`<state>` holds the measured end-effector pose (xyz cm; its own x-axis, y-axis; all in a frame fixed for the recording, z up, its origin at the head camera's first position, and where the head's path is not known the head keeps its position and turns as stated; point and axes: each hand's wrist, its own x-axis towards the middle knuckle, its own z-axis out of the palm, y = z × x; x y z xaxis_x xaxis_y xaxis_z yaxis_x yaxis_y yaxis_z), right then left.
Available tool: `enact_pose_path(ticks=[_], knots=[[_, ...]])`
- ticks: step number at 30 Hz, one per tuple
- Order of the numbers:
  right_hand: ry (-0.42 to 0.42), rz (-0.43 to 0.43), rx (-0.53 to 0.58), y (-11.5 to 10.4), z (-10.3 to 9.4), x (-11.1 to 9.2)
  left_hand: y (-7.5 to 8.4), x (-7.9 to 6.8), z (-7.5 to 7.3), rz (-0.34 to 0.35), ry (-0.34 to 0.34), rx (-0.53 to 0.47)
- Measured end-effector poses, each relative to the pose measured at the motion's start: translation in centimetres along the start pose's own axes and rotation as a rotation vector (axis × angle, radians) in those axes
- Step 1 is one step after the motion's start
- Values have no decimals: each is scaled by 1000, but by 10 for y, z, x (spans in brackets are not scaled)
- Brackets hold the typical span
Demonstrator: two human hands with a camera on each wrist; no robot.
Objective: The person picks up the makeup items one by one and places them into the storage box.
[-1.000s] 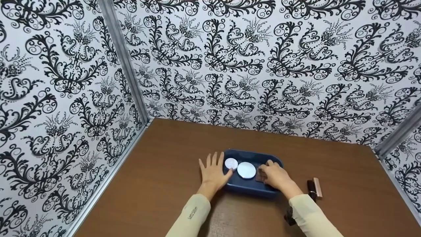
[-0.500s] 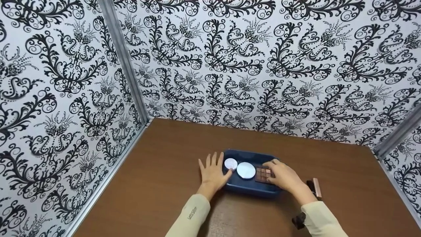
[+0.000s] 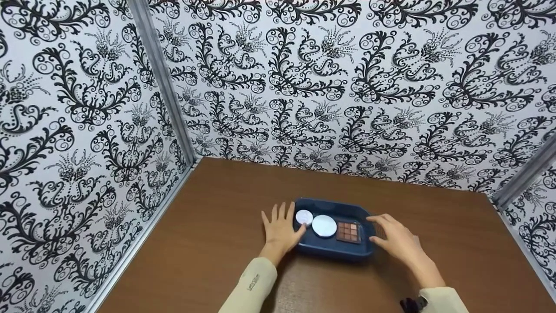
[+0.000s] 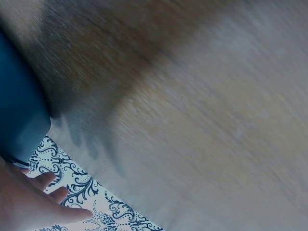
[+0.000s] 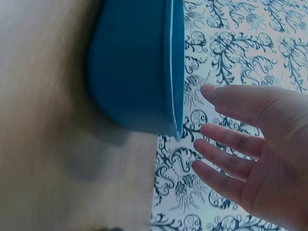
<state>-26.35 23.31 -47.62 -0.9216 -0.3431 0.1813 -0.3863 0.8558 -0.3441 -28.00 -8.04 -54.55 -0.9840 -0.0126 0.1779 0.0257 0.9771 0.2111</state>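
Three flat in the blue tray [image 3: 330, 252], apparently to fit side by side: small white disc [image 3: 303, 216], larger white disc [image 3: 324, 226], brown palette [image 3: 348, 232]. Left hand [image 3: 280, 230] spread against one end, probably for steadying; right hand [image 3: 398, 238] empty, relaxed, near the other.

Head view: even, moderate light, pale sheen on the brown table [image 3: 226, 195] at six o'clock, larger white disc [image 3: 324, 226] near glare at five o'clock, fine detail soft. Left wrist view: table grain blurred, finger-shaped shadows near my left hand [image 4: 29, 202] at eight o'clock. Right wrist view: bluish cast, soft shadow by the blue tray [image 5: 132, 67] at eight o'clock.
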Motion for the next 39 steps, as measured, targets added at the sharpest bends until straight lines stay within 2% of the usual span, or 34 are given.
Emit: enact_pose_path(ticks=[6, 20, 27, 39], knots=[[54, -19, 12, 16, -3, -16, -1, 1, 2, -3, -13, 13], [89, 29, 18, 43, -4, -42, -2, 2, 3, 1, -8, -2], [11, 97, 13, 55, -1, -53, -2, 2, 2, 5, 1, -17], [-106, 175, -1, 71, 1, -59, -3, 1, 3, 5, -11, -21]])
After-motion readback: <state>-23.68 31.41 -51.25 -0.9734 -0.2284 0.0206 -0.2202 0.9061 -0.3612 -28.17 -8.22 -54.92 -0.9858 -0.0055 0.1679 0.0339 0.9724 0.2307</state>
